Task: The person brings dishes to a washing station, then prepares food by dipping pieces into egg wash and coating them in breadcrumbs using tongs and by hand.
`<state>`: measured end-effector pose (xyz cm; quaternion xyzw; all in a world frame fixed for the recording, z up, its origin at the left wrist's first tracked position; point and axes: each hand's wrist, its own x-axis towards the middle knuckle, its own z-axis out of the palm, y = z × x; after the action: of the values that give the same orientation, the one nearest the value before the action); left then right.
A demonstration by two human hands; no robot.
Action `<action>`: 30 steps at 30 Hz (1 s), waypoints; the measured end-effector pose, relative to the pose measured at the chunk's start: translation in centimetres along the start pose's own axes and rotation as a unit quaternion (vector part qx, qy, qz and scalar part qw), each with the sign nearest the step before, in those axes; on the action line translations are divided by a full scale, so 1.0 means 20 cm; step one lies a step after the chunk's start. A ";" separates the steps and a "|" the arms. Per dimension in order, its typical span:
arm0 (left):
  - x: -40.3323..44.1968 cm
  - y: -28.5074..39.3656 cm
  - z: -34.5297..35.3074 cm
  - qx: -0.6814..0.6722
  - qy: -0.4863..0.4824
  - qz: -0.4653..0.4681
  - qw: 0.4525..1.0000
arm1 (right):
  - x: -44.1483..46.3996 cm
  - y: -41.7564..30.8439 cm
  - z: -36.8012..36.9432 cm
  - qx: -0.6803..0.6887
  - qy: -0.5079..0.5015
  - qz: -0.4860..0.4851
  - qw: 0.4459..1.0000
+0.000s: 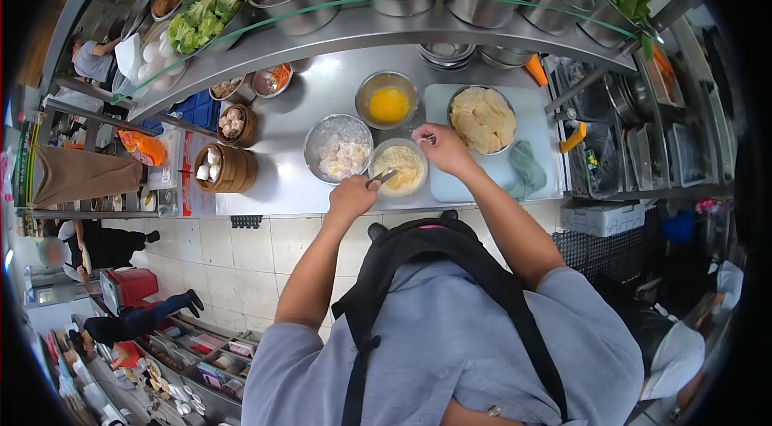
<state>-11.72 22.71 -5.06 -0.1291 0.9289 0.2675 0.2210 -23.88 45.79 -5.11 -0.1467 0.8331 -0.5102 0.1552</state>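
My left hand (351, 199) is closed around metal tongs (383, 178). The tongs' tips reach into a bowl of pale yellow crumbs (400, 159), where a yellowish piece lies partly coated. Over the far right rim of that bowl is my right hand (447, 149), its fingertips pinched together; what they hold, if anything, I cannot make out. To the left stands a steel bowl (312, 154) with white floured pieces. Behind the crumbs sits a steel bowl of beaten egg (389, 104). A round container of crumb-coated pieces (482, 120) rests on a white cutting board (444, 185).
A green cloth (526, 169) lies on the board's right side. Bamboo steamers (233, 173) stand at the left. Overhead, a steel shelf (378, 28) carries several pots and broccoli (201, 14). Stacked bowls (446, 55) sit at the back. Other people are in the background.
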 end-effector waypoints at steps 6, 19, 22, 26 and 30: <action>-0.09 0.00 -0.04 0.066 0.072 -0.014 0.995 | 0.05 0.07 0.21 -0.116 -0.117 -0.048 0.985; -0.13 -0.11 -0.08 -0.030 0.165 0.009 0.986 | 0.11 0.14 0.42 -0.289 -0.200 -0.068 0.934; -0.15 -0.21 -0.10 -0.071 0.169 0.007 0.983 | 0.17 0.27 0.49 -0.297 -0.205 -0.079 0.929; -0.14 -0.35 -0.08 -0.123 0.245 0.009 0.962 | 0.21 0.21 0.44 -0.335 -0.270 -0.050 0.901; -0.17 -0.35 -0.10 -0.182 0.254 -0.019 0.950 | 0.22 0.23 0.45 -0.323 -0.245 -0.080 0.911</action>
<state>-6.87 16.32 -4.96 -0.2480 0.8875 0.3859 -0.0446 -24.58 38.76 -13.65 -0.3755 0.8736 -0.1722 0.2570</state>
